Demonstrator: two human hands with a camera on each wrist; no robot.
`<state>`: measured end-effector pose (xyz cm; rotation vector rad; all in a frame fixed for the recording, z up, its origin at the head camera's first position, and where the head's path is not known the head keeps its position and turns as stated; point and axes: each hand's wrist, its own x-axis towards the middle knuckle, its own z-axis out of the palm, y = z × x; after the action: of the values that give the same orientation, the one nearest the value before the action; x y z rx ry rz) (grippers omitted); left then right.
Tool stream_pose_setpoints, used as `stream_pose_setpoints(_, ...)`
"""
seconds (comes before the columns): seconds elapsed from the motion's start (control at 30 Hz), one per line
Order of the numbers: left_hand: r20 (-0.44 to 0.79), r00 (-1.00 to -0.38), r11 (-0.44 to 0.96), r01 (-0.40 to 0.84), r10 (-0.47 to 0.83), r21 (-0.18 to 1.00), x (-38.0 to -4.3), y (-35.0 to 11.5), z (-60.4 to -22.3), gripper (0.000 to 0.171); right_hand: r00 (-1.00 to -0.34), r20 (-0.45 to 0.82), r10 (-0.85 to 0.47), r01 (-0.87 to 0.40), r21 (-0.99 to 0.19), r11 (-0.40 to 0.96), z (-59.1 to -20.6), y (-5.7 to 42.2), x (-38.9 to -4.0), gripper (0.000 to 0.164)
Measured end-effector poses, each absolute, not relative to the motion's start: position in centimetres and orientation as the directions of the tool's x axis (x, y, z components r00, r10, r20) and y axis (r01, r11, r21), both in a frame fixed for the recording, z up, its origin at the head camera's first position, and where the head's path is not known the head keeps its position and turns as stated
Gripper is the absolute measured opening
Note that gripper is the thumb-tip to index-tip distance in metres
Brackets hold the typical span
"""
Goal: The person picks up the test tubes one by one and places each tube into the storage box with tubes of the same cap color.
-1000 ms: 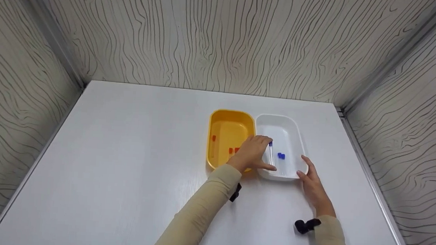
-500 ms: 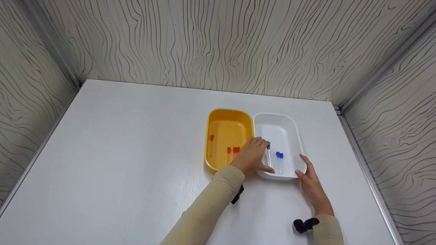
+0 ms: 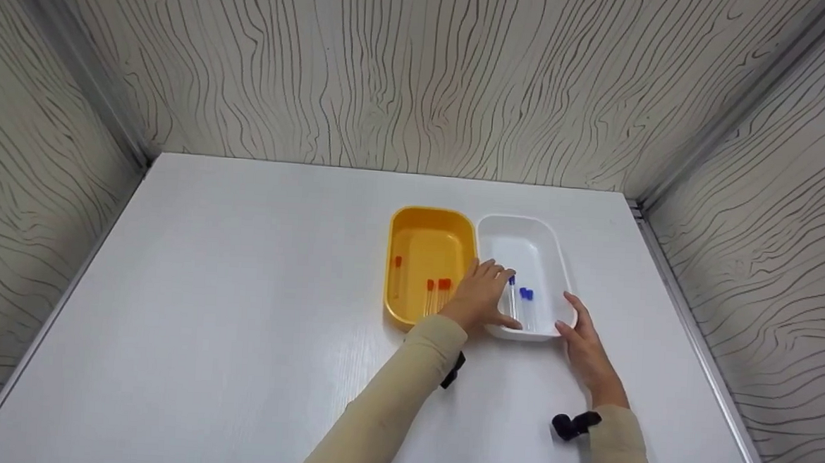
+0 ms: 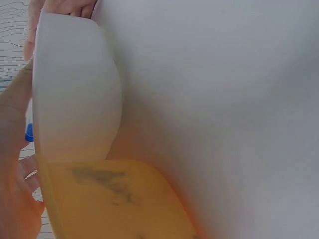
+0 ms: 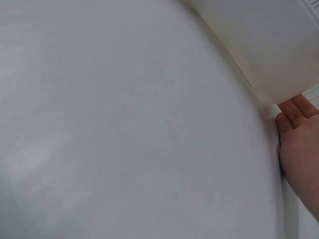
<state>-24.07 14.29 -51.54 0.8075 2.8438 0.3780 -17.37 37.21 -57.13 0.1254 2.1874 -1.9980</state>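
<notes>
My left hand (image 3: 478,295) reaches over the white plastic tray (image 3: 521,248) and pinches a clear, blue-capped test tube (image 3: 513,304) lengthwise, fingers near the cap and thumb toward the lower end. Two more tubes with blue caps (image 3: 526,294) lie just to its right inside the tray. The tray's near right corner is gripped by my right hand (image 3: 586,346), thumb at the near rim and fingers along the side. In the left wrist view the blue cap (image 4: 30,132) peeks past the tray rim, beside the left fingers. The right wrist view has the right hand (image 5: 301,139) at the tray's outer corner.
A yellow-orange tray (image 3: 429,243) stands against the white one's left side. In it lie several red-capped tubes (image 3: 430,286), partly behind the left hand. Both trays rest on a white table (image 3: 255,265) enclosed by wood-patterned panels (image 3: 393,68).
My left hand has lowered the blue-capped tube slightly toward me, closer to the two other blue-capped tubes. The right hand keeps its grip on the tray corner. The head view has shifted slightly.
</notes>
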Motion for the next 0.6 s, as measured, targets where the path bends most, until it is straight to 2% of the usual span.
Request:
stream_pose_setpoints(0.2,-0.100,-0.845,0.834,0.488,0.525,0.256,-24.1,14.2,-51.4,0.091,-0.982,-0.170,-0.083,0.166,-0.985,0.045,-57.2,37.1,-17.8,0.069)
stream_pose_setpoints(0.4,-0.041,-0.835,0.817,0.526,0.549,0.235,-24.4,13.8,-51.9,0.089,-0.982,-0.169,-0.086,0.163,-0.984,0.068,-57.3,37.0,-18.2,0.068)
stream_pose_setpoints(0.6,0.005,-0.826,0.781,0.534,0.563,0.324,-24.2,13.1,-52.1,0.081,-0.987,-0.146,-0.069,0.139,-0.986,0.096,-57.0,37.2,-18.2,0.067)
